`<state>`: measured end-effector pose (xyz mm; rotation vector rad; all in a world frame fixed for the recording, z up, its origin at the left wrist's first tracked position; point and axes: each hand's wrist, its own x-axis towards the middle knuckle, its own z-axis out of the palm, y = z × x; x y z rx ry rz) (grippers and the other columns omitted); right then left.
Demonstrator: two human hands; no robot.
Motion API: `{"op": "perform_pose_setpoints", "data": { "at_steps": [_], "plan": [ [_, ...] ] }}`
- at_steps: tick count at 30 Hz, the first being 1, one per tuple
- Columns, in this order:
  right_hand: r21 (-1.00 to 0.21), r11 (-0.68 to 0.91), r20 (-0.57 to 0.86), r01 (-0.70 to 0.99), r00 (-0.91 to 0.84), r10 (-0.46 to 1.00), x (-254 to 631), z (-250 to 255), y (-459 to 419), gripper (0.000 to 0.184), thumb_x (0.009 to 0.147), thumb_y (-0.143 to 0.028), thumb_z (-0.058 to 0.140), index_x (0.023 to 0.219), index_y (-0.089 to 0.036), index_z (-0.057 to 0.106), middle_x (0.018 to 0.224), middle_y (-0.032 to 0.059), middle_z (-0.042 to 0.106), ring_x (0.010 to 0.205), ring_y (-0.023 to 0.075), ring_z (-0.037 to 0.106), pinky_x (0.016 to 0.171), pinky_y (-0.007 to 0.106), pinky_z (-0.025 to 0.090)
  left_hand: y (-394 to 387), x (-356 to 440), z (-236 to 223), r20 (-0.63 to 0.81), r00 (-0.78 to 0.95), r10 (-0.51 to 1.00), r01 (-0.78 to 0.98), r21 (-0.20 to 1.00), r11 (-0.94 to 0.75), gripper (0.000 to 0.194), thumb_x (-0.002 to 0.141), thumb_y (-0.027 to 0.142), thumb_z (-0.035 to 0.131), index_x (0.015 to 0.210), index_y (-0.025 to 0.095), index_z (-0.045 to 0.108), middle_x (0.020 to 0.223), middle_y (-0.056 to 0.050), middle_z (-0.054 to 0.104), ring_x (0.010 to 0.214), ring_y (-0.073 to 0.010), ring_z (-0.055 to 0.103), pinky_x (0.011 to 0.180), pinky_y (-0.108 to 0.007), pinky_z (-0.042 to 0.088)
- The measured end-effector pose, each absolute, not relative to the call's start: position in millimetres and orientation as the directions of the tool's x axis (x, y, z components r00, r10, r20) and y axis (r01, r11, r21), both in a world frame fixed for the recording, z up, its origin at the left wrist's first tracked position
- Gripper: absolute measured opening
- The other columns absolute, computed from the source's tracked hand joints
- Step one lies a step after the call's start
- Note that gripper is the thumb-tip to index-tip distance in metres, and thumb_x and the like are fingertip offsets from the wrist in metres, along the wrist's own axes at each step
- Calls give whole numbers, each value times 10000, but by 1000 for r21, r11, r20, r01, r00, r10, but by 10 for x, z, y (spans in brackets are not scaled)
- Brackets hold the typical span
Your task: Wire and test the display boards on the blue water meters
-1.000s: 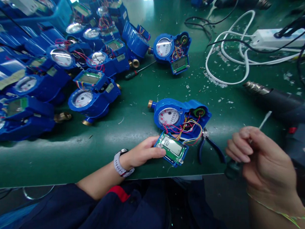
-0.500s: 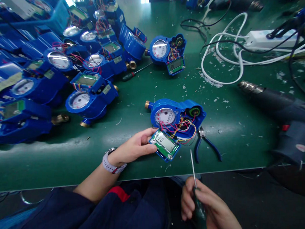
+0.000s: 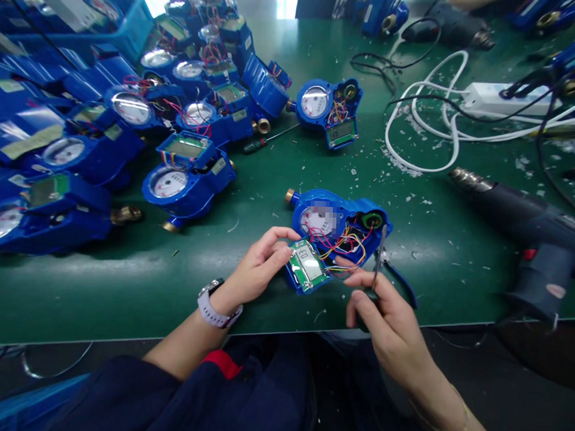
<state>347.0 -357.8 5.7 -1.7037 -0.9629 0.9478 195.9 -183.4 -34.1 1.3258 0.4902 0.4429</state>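
A blue water meter (image 3: 316, 204) lies open in front of me, its dial up and red, yellow and black wires (image 3: 347, 246) spilling from its housing. Those wires run to a green display board (image 3: 308, 266) in a blue frame. My left hand (image 3: 260, 265) grips this board at its left edge, thumb on top. My right hand (image 3: 383, 313) is by the board's right side, closed around a screwdriver (image 3: 379, 263) whose shaft points up and away; most of its handle is hidden. Behind that hand lie blue-handled cutting pliers (image 3: 401, 282), partly covered.
Several blue meters (image 3: 189, 180) crowd the left side near a blue crate (image 3: 128, 31). Another opened meter (image 3: 314, 103) lies farther back, beside a second screwdriver (image 3: 271, 138). At right are a heat gun (image 3: 518, 211) and a white power strip (image 3: 508, 97) with looping cables.
My right hand has risen from below the table edge to the display board, bringing the screwdriver with it. The board has tilted slightly in my left hand. The view has shifted a little.
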Motion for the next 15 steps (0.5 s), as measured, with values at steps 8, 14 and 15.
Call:
{"op": "perform_pose_setpoints", "data": {
  "at_steps": [8, 14, 15],
  "plan": [
    [-962, -271, -270, -35, 271, 924, 3278, 163, -3437, 235, 995, -436, 447, 985, -208, 500, 558, -60, 516, 457, 121, 510, 530, 265, 422, -1932, 1730, -368, 45, 809, 586, 58, 986, -155, 1186, 476, 601, 885, 1407, 185, 278, 1399, -180, 456, 1237, -360, 516, 1058, -453, 415],
    [-936, -348, -351, -39, 86, 933, 3230, 134, -3427, 318, 995, -452, 442, 1168, -191, 494, 781, 4, 623, 532, 109, 598, 570, 255, 499, -1937, 1604, -343, -22, 787, 616, 237, 934, -269, 888, 677, 482, 812, 1355, 195, 316, 1239, -143, 574, 1087, -306, 623, 928, -450, 511],
    [-933, -359, -360, -27, 60, 931, 3267, 132, -3435, 349, 995, -462, 436, 1223, -200, 472, 897, 36, 640, 543, 102, 607, 560, 250, 510, -1921, 1582, -342, -11, 796, 605, 250, 917, -312, 846, 690, 458, 801, 1340, 198, 327, 1226, -139, 581, 1080, -302, 627, 912, -445, 521]
  ]
}}
